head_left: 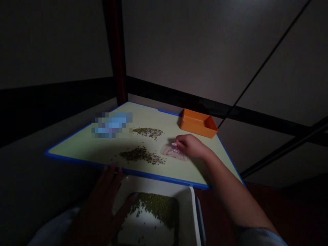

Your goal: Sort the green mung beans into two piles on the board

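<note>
My right hand point(188, 145) is closed in a pinch on a clear half-round protractor point(174, 152) with pink markings, low over the pale board. Just left of the protractor lies a near pile of small green and brown grains point(140, 154), and a second, thinner pile point(148, 132) lies farther back. In shadow at the lower left, my left hand point(107, 191) straddles the rim of a white bin point(188, 205), thumb over the inside and fingers stretched along the board's near edge. Inside the bin, greenish grains point(159, 205) cover the far and right parts of the bottom.
The pale board point(84, 150) has a blue rim and stands close to the walls. An open orange box point(196, 124) sits at its back right corner. A blurred-out blue item point(111, 125) lies at the left. A dark red post point(118, 51) rises behind the board.
</note>
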Demonstrator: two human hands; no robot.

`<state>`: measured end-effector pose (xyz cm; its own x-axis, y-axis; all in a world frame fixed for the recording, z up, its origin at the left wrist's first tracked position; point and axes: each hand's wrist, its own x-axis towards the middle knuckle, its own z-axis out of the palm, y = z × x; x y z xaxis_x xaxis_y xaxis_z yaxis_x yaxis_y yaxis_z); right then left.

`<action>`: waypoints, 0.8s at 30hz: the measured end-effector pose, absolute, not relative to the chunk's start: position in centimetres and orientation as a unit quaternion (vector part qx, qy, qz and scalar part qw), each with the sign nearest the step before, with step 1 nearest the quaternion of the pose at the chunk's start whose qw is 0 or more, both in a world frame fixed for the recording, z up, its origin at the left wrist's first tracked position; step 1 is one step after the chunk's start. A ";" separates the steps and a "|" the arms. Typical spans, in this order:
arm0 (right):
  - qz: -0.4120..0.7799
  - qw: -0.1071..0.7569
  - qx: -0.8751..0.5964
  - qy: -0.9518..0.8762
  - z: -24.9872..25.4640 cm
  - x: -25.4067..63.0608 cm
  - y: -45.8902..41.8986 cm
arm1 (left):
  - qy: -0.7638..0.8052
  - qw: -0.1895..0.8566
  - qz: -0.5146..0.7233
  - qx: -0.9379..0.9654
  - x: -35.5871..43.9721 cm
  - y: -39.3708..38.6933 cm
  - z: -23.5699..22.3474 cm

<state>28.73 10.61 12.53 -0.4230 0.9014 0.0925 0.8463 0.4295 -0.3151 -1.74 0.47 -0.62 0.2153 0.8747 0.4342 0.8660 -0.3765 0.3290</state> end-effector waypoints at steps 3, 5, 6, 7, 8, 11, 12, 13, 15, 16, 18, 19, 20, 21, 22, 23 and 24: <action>0.157 0.112 -0.518 -0.833 13.2 30.5 10.6 | 0.565 0.035 0.281 0.775 -1.4 0.3 -0.1; 0.196 0.106 -0.517 -0.827 13.6 31.1 10.4 | 0.573 0.044 0.282 0.768 -1.1 0.1 0.2; 0.212 0.105 -0.513 -0.825 13.8 31.2 10.3 | 0.576 0.047 0.283 0.766 -0.9 0.0 0.3; 0.223 0.105 -0.506 -0.826 13.8 31.1 10.2 | 0.577 0.047 0.283 0.765 -0.7 -0.1 0.4; 0.230 0.105 -0.498 -0.829 13.8 31.0 10.1 | 0.577 0.046 0.283 0.765 -0.5 -0.2 0.6; 0.228 0.092 -0.483 -0.840 13.6 30.3 9.9 | 0.578 0.046 0.276 0.767 -0.2 -0.4 1.0; 0.221 0.087 -0.484 -0.842 13.5 30.1 9.9 | 0.580 0.048 0.273 0.766 -0.2 -0.4 1.1; 0.212 0.082 -0.486 -0.844 13.4 29.9 9.9 | 0.583 0.051 0.270 0.765 -0.2 -0.4 1.2; 0.192 0.075 -0.492 -0.846 13.3 29.7 9.9 | 0.587 0.055 0.265 0.763 -0.2 -0.4 1.3; 0.184 0.073 -0.495 -0.846 13.3 29.6 9.8 | 0.587 0.056 0.264 0.763 -0.2 -0.4 1.3; 0.177 0.071 -0.499 -0.845 13.4 29.5 9.8 | 0.586 0.056 0.263 0.765 -0.3 -0.3 1.2; 0.176 0.070 -0.500 -0.845 13.4 29.4 9.7 | 0.584 0.057 0.262 0.766 -0.3 -0.3 1.2; 0.176 0.069 -0.499 -0.846 13.5 29.4 9.7 | 0.584 0.058 0.262 0.766 -0.3 -0.3 1.2; 0.178 0.069 -0.498 -0.846 13.5 29.3 9.6 | 0.584 0.060 0.261 0.766 -0.3 -0.3 1.2; 0.180 0.067 -0.496 -0.847 13.5 29.2 9.6 | 0.585 0.062 0.260 0.766 -0.4 -0.3 1.2; 0.181 0.067 -0.494 -0.848 13.5 29.2 9.6 | 0.586 0.064 0.258 0.765 -0.4 -0.3 1.3; 0.180 0.069 -0.492 -0.849 13.5 29.1 9.5 | 0.588 0.065 0.255 0.765 -0.4 -0.4 1.4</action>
<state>29.11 9.52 13.49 -0.5064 0.8601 -0.0607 0.8106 0.4509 -0.3736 -0.35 -0.35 1.35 0.1792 0.9328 0.3126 0.8662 -0.3003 0.3993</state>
